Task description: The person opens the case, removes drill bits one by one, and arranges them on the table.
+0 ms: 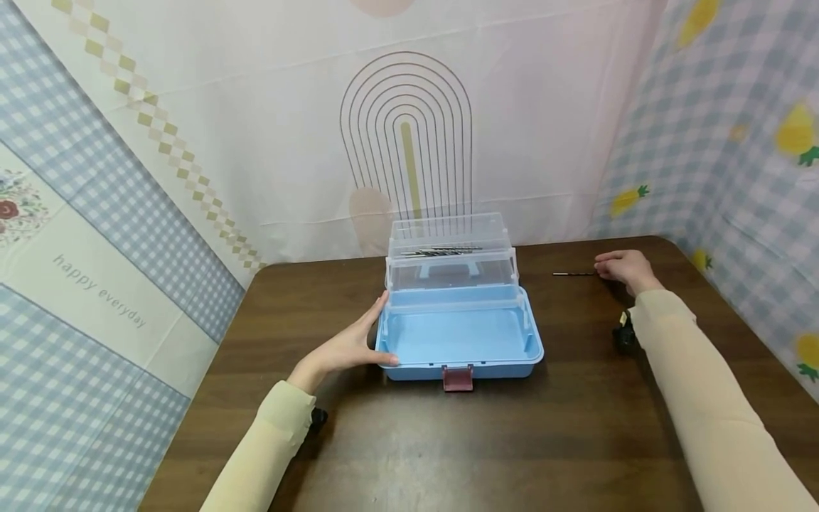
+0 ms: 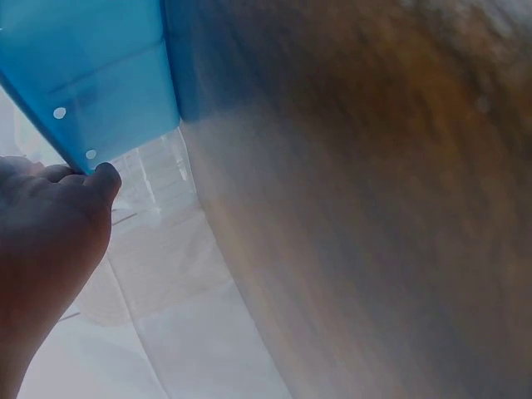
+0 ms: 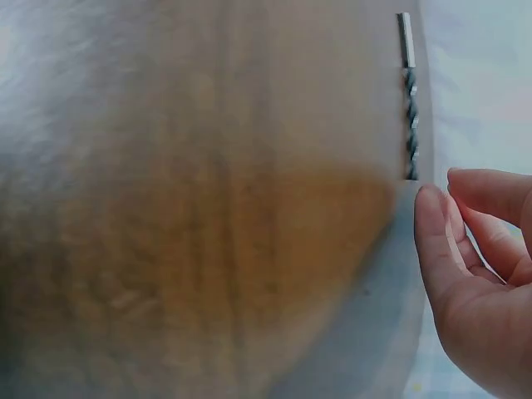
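Observation:
A light blue toolbox (image 1: 457,370) stands raised open on the table, its clear tiers tilted up behind the base. The left hand (image 1: 345,350) spans its left side, fingers spread and rather straight, thumb resting on the front corner; in the left wrist view, that hand (image 2: 54,216) touches the blue edge. Several drill bits (image 1: 441,251) lie in a clear upper tray. Farther right, a single drill bit (image 1: 572,274) lies on the table. Beside its end is the right hand (image 1: 625,269), thumb and forefinger bent with a gap between them; the right wrist view shows the bit (image 3: 411,116) just beyond the fingertips.
A pinkish latch (image 1: 457,379) hangs at the box's front. The dark wooden table (image 1: 473,441) ends at a patterned cloth backdrop (image 1: 288,142), with checked cloth (image 1: 716,156) along the right side. Small black devices are on both wrists.

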`<act>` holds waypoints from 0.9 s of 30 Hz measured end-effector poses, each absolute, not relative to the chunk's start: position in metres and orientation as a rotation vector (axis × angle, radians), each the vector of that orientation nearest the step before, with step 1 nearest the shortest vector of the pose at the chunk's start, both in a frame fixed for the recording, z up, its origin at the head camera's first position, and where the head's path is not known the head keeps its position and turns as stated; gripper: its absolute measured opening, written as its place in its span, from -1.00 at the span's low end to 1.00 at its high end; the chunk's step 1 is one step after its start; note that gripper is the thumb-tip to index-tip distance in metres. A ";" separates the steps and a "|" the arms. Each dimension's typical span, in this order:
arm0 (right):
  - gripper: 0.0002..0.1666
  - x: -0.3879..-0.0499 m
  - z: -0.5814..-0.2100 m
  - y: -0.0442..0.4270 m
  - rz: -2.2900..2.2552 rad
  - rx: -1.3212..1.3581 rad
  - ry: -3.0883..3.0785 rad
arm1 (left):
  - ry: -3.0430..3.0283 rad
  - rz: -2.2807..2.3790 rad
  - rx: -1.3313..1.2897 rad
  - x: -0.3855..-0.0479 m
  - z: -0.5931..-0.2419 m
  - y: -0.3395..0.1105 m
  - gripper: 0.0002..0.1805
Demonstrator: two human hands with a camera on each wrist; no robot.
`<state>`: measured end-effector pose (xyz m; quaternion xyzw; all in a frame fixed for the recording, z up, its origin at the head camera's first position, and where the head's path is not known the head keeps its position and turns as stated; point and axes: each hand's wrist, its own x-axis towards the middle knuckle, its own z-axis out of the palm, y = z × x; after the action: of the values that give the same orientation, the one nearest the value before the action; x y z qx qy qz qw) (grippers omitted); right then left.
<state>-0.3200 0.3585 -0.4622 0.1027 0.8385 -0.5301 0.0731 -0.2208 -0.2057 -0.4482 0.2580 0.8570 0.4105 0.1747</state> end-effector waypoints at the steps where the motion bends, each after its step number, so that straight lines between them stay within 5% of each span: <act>1: -0.47 -0.321 -0.459 0.358 -1.595 0.314 2.518 | 2.428 1.165 0.729 -0.221 -0.448 -0.205 0.39; 21: -0.42 -0.347 -0.391 0.310 -1.640 0.114 2.600 | 2.393 1.181 0.725 -0.204 -0.415 -0.197 0.33; 27: -0.36 -0.353 -0.370 0.288 -1.591 0.048 2.589 | 2.420 1.173 0.721 -0.213 -0.434 -0.202 0.37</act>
<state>-0.3533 0.2880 -0.3700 0.0159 0.8507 -0.5229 0.0513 -0.2134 -0.2017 -0.4341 0.2547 0.8553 0.4146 0.1779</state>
